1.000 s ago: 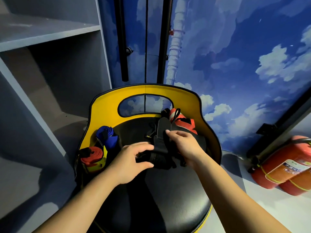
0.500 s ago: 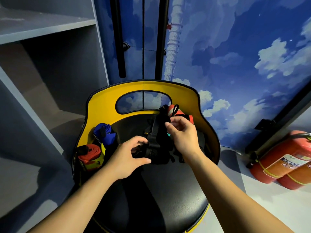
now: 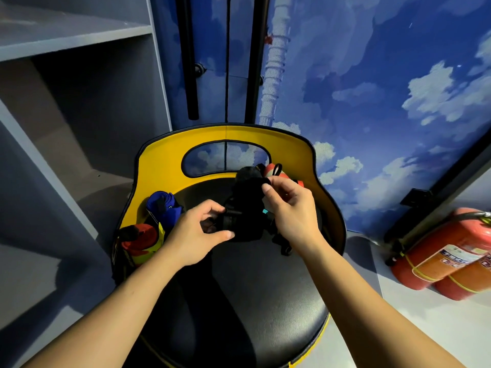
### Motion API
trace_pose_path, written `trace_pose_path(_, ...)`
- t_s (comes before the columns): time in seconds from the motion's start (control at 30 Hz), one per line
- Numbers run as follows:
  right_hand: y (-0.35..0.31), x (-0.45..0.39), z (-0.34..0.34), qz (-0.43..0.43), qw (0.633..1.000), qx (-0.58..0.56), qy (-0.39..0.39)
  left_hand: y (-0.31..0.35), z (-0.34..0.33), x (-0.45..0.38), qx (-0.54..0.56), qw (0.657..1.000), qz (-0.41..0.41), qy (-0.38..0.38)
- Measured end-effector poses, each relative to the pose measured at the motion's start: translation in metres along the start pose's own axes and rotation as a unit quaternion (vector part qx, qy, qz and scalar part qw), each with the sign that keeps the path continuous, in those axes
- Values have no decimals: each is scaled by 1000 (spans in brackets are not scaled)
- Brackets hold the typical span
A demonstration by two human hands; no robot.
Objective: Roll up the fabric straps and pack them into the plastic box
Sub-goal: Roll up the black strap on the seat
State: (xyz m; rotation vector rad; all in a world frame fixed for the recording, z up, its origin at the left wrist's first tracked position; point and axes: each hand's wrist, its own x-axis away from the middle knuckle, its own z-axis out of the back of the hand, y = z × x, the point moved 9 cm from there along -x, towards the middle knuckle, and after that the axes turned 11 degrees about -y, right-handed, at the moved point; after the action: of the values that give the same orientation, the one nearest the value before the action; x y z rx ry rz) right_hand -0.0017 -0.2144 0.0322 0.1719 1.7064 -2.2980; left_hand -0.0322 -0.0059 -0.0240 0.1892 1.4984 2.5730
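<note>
Black webbing fills the middle of my view: the black strap (image 3: 245,205) is bunched over the rear of the chair seat (image 3: 265,301), held just above it. My left hand (image 3: 198,232) grips the lower end, thumb and fingers curled round a stitched band, which I judge is the core of the roll. My right hand (image 3: 291,208) pinches the upper end at about one o'clock from the left, lifted, probably to keep the length taut so it winds evenly. The strap looks limp and matte, folded on itself; a loose tail with a buckle (image 3: 285,249) trails at five o'clock, and I cannot tell how much is wound.

A blue rolled strap (image 3: 163,205) sits at ten o'clock against the yellow backrest (image 3: 164,160), with a red rolled strap (image 3: 139,239) at nine o'clock, both finished, I would say. A red-orange bundle (image 3: 273,170) peeks out at twelve o'clock behind the black one. No plastic box is plainly visible. Two fire extinguishers (image 3: 446,256) lie on the floor at three o'clock.
</note>
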Motion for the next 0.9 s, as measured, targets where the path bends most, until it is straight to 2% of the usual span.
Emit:
trace_pose_path(0.1,-18,2,11,33,999,-20,21,-8,7,0,13,1000,17,21)
trace_pose_path(0.2,-38,6,6,86,996,27,-7,-17,11,-3,75,996,31,45)
trace_pose_path(0.3,-36,9,-8,85,995,36,-31,-17,10,-6,86,994,42,51)
trace_pose_path(0.6,-35,9,-3,79,996,10,-32,-26,17,-7,115,987,73,91)
trace_pose_path(0.7,-40,14,-2,88,996,-1,-33,-32,20,-6,170,973,103,120)
trace_pose_path(0.8,-31,19,-17,46,992,-74,-89,-38,17,-6,271,946,127,128)
trace_pose_path(0.9,-20,25,-29,12,987,-100,-123,-39,17,-9,347,917,133,144)
